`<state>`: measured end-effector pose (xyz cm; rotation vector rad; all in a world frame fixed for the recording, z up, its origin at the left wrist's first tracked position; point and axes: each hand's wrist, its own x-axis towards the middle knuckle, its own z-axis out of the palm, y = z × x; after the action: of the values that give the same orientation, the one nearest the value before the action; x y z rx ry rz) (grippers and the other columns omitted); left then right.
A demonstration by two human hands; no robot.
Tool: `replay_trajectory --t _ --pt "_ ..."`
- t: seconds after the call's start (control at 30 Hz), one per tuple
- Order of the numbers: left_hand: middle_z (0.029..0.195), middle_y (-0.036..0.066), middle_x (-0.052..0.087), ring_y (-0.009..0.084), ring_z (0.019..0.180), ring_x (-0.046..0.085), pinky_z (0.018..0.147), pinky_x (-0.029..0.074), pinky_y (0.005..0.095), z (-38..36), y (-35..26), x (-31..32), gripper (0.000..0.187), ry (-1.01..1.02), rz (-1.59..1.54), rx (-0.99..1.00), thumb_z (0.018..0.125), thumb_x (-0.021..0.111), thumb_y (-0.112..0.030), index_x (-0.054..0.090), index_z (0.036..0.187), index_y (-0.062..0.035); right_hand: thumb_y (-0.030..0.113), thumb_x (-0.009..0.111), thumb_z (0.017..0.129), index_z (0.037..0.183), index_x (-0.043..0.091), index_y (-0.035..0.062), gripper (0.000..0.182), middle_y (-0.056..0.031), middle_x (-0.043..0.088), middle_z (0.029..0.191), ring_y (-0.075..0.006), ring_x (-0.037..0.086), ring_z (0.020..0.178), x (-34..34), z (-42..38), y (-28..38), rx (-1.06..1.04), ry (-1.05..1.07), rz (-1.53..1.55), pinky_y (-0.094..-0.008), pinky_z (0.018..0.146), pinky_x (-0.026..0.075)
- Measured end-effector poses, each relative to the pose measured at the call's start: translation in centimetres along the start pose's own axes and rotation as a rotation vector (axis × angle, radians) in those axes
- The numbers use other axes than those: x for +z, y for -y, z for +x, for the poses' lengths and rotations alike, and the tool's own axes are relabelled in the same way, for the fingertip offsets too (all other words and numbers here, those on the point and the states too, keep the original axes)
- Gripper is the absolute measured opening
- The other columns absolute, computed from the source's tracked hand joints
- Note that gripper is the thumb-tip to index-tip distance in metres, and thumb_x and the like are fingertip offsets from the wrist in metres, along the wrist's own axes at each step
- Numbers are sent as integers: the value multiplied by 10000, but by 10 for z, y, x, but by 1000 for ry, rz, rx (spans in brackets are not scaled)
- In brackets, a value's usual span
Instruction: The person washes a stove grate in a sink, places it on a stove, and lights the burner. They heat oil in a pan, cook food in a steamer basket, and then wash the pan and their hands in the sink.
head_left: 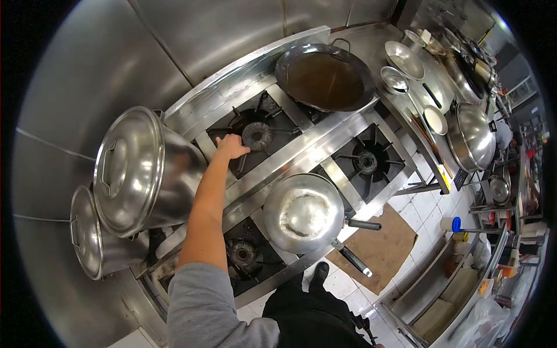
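My left hand (231, 146) reaches to the back left burner (257, 136), palm down over the left edge of its black grate. The thumb and a finger are spread apart and nothing shows held in them; the fingertips are partly hidden. Whether they touch the grate I cannot make out. My right hand does not show. Right of my left forearm, a large silvery pan (303, 213) covers part of the stove, beside a black handle (364, 224) and a second handle (355, 261). Below it on the left is the front left burner (243, 253).
Two lidded steel pots, one large (129, 171) and one smaller (87, 232), stand at the left. A dark wok (325, 78) with brown liquid sits at the back. Pans and a ladle (395, 80) lie on the right counter. Brown cardboard (383, 249) covers floor tiles.
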<state>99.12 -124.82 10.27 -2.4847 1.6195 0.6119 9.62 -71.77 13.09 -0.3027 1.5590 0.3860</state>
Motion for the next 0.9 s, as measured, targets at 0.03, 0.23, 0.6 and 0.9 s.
replay_trajectory --t 0.03,0.23,0.6,0.9 --pt "1107 138 620 312 1105 536 963 285 556 0 -2 -2 497 18 -6 -2 655 704 -490 673 913 -66 338 553 898 1203 566 125 372 -150 625 1099 -266 614 884 -2 -2 3 -4 -5 -2 -435 743 491" --pt "926 173 665 330 950 607 948 341 514 -1 4 -3 471 -54 -39 138 638 704 -456 678 842 -32 338 543 906 1210 559 114 378 -144 620 1106 -259 607 900 -7 -17 20 -8 -12 -23 -426 761 483" --pt "871 230 660 372 857 635 782 507 422 12 2 -4 460 39 26 229 647 680 -416 701 862 -10 338 525 919 1222 547 94 390 -134 612 1119 -246 593 929 7 -15 53 -100 -29 17 -410 794 468" --pt "1015 242 611 358 1023 574 865 474 420 11 -6 2 357 6 -32 164 673 692 -329 708 865 -29 338 510 930 1232 537 77 401 -126 605 1130 -235 582 952 36 -27 66 -179 -57 97 -397 821 456"
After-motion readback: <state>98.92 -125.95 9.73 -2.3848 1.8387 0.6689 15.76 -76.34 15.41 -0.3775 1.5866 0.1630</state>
